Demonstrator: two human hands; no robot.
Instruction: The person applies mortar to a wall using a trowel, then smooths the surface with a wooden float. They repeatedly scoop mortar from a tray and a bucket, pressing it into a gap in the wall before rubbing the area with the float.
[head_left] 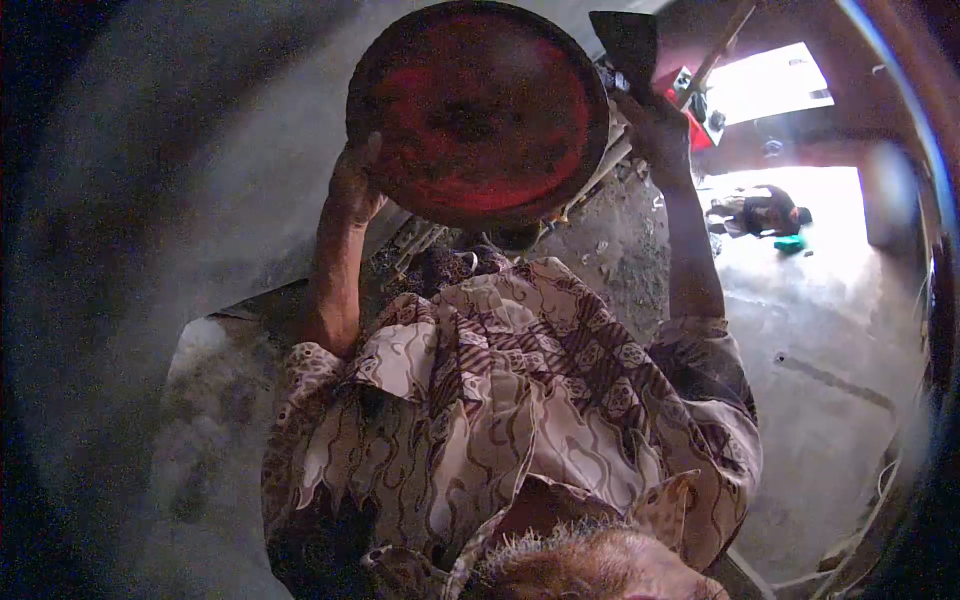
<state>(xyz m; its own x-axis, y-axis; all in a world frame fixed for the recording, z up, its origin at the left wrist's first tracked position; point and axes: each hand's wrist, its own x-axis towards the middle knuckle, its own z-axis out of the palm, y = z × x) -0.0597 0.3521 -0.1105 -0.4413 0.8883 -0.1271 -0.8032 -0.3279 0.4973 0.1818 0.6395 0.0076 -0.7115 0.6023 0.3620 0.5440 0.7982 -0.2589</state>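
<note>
A large round pan, dark at the rim and red inside (pixel 480 115), is held up in front of my chest. My left hand (pixel 357 185) grips its lower left edge, with the thumb over the rim. On the other side my right hand (pixel 655 135) is raised beside the pan's right edge, closed around the lower end of a dark flat-bladed tool (pixel 628 45). Whether its fingers also touch the pan cannot be made out. The pan's inner surface looks dark and blotchy in the middle.
Below the pan lie sticks (pixel 418 243) and grey rubble on the ground (pixel 610 235). At the right, a person (pixel 765 212) is in a bright doorway near a green object (pixel 789 243). A bright window opening (pixel 775 85) is above, with a slanted wooden pole (pixel 715 55) beside it.
</note>
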